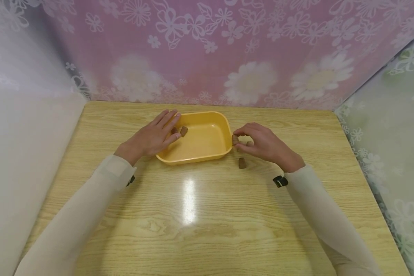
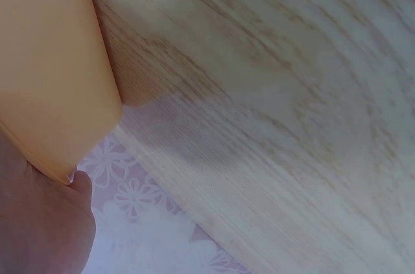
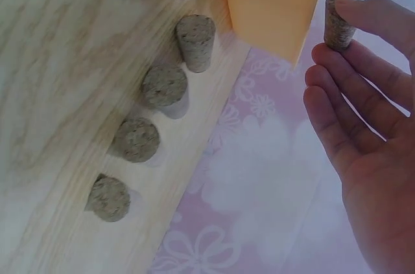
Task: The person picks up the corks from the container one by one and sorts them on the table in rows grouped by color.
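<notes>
A yellow plastic basin (image 1: 207,143) sits on the table, with brown cork stoppers (image 1: 184,131) inside its left end. Over that left rim lies my left hand (image 1: 150,138), its fingers fairly straight and its thumb inside the basin. The left wrist view shows part of this hand (image 2: 45,222) against the basin's side (image 2: 58,60). Just at the basin's right rim, my right hand (image 1: 262,143) pinches one cork stopper (image 3: 339,22) between thumb and fingertips. Below it on the table stands another cork stopper (image 1: 242,163); one more is partly hidden by the hand.
In the right wrist view several cork stoppers (image 3: 165,86) stand in a row on the wooden table (image 1: 193,241). A pink flowered curtain (image 1: 207,53) hangs behind the table's far edge, with pale panels at both sides. Glare marks the tabletop.
</notes>
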A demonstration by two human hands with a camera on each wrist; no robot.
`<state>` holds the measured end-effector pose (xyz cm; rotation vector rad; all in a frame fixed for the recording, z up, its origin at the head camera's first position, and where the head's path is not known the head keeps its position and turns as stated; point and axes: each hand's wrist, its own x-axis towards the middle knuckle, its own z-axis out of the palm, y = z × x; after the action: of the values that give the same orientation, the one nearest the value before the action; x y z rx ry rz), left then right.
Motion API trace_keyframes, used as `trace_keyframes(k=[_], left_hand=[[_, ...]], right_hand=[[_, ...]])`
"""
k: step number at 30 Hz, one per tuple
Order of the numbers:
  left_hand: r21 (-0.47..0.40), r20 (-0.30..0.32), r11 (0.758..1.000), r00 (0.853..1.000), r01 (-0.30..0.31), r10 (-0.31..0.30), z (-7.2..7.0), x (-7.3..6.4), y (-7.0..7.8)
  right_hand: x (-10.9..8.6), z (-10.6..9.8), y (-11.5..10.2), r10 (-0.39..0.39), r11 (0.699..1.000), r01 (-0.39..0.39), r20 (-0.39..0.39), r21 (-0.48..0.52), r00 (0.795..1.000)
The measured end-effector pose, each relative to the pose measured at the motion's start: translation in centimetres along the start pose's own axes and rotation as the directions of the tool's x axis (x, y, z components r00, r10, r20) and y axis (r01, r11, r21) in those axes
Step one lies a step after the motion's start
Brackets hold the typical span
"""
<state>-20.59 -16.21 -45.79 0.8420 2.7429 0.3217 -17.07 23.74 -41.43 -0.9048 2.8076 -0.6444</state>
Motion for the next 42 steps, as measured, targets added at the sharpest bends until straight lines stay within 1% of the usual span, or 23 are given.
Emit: trace_keyframes(k=[13, 22, 32, 37, 42], left_hand=[[0.003, 0.013, 1.0, 1.0, 0.008, -0.008, 0.1, 0.1, -0.2], [0.014, 0.005, 1.0, 1.0, -0.004, 0.004, 0.1, 0.1, -0.2], [0.012, 0.001, 1.0, 1.0, -0.005, 0.005, 0.0, 0.0, 0.0], [0.016, -0.004, 1.0, 1.0, -0.008, 0.008, 0.0, 0.1, 0.0], [-0.003, -0.006, 1.0, 1.0, -0.005, 0.005, 0.0, 0.1, 0.0]], right_hand=[[-1.3, 0.4, 0.9, -0.004, 1.0, 0.004, -0.004, -0.015, 1.0], [-1.9, 1.2, 1.5, 0.01, 1.0, -0.01, -0.004, -0.019, 1.0], [-2.3, 1.6, 1.7, 0.042, 0.999, -0.042, 0.014, 0.012, 0.999], [-2.6, 1.7, 1.8, 0.041, 0.999, -0.041, 0.021, 0.018, 0.999], [-3.0, 2.0, 2.1, 0.041, 0.999, -0.042, 0.025, 0.023, 0.999]])
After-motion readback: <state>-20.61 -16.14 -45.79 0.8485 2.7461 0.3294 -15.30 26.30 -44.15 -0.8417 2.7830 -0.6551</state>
